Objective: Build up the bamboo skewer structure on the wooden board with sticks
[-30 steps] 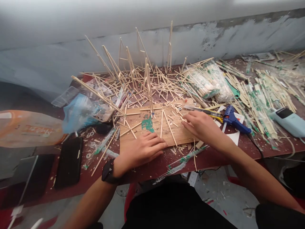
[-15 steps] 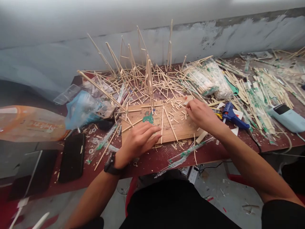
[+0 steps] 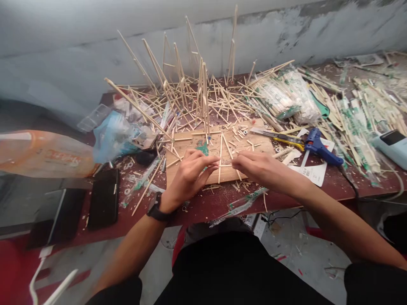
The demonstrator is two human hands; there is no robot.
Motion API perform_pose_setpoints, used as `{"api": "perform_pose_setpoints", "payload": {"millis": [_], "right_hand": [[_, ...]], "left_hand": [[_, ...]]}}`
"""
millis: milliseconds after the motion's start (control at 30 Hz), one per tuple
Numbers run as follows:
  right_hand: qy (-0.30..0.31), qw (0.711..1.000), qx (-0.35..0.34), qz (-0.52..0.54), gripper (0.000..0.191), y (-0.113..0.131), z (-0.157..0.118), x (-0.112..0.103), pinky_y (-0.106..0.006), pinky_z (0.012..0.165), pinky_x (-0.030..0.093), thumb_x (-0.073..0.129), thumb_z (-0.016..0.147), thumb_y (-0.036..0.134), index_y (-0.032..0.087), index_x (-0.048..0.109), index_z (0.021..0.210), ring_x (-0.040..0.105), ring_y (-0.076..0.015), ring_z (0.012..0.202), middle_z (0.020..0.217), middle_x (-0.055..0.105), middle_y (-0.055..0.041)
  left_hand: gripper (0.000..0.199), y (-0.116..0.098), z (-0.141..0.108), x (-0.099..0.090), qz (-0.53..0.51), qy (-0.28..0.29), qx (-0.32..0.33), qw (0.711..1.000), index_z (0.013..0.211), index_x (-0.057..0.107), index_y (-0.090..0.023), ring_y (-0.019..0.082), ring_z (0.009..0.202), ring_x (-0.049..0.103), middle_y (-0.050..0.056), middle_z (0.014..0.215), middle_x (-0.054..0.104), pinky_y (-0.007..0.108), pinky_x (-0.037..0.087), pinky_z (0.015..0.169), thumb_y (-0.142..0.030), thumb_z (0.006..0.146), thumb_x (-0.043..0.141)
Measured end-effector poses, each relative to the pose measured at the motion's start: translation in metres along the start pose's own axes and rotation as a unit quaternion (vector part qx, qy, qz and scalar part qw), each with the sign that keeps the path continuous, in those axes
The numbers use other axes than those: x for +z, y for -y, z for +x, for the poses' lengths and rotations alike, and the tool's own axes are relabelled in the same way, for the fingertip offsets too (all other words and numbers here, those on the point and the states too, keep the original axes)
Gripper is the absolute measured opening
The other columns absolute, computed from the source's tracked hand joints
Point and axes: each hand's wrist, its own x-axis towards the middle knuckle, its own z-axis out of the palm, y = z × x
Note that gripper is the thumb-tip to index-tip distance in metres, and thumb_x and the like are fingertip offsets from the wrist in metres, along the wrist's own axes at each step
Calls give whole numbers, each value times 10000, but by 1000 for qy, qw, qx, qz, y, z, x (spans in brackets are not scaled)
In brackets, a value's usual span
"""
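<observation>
1. The left hand [image 3: 192, 171] has its fingertips drawn close to the thumb by a short stick [image 3: 226, 165]; whether it grips, I cannot tell.
2. The right hand [image 3: 254, 166] pinches the stick's other end.
3. The short stick crosses two longer sticks [image 3: 227, 147] on the wooden board [image 3: 265, 144].
4. Right of the board, a blue glue gun [image 3: 318, 146] lies on the desk [image 3: 203, 205].
5. Behind, stick frames [image 3: 204, 84] stand.

A black phone [image 3: 102, 203] lies near a crumpled light-blue plastic bag [image 3: 107, 137]
</observation>
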Motion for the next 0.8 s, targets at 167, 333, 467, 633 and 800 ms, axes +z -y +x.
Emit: {"api": "perform_pose_setpoints", "payload": {"millis": [167, 333, 467, 633, 800], "right_hand": [[-53, 997, 3, 53, 255, -6, -2, 8, -284, 658, 441, 452, 1104, 211, 107, 670, 1021, 602, -166, 713, 845, 675, -82], [-108, 994, 4, 15, 263, -6, -3, 12, -280, 624, 443, 513, 1093, 256, 115, 661, 929, 606, -162, 655, 778, 674, -69], [-119, 993, 11, -15, 284, -6, -4, 13, -279, 601, 438, 535, 1085, 284, 136, 633, 864, 587, -158, 626, 737, 652, -56], [-137, 989, 40, -28, 191, -5, -17, 3, -289, 618, 455, 574, 1060, 217, 152, 631, 889, 596, -162, 651, 761, 666, -57], [-192, 971, 135, -49, 50, -17, -57, -24, -329, 724, 513, 629, 1009, 150, 182, 668, 1014, 685, -206, 794, 894, 721, -88]], "left_hand": [[234, 0, 0, -1, 1, 6, -3, 1000, 1195, 605, -192, 172, 792, 667, 15, 889, 773, 308, 528, 767, -150, 990, 709], [214, 0, -1, 0, 20, 22, -9, 1000, 1208, 612, -186, 179, 796, 652, 15, 891, 780, 314, 522, 768, -170, 1008, 686], [188, 2, -3, 2, 24, 25, -24, 999, 1195, 618, -174, 177, 805, 658, 16, 870, 763, 315, 531, 764, -148, 1015, 667], [168, 5, -5, 2, 25, 30, -42, 998, 1179, 623, -178, 178, 814, 666, 27, 876, 752, 329, 552, 767, -122, 1021, 639], [174, 4, -6, 1, 13, 32, -54, 998, 1189, 617, -178, 170, 806, 687, 23, 871, 724, 320, 574, 760, -135, 1022, 644]]}}
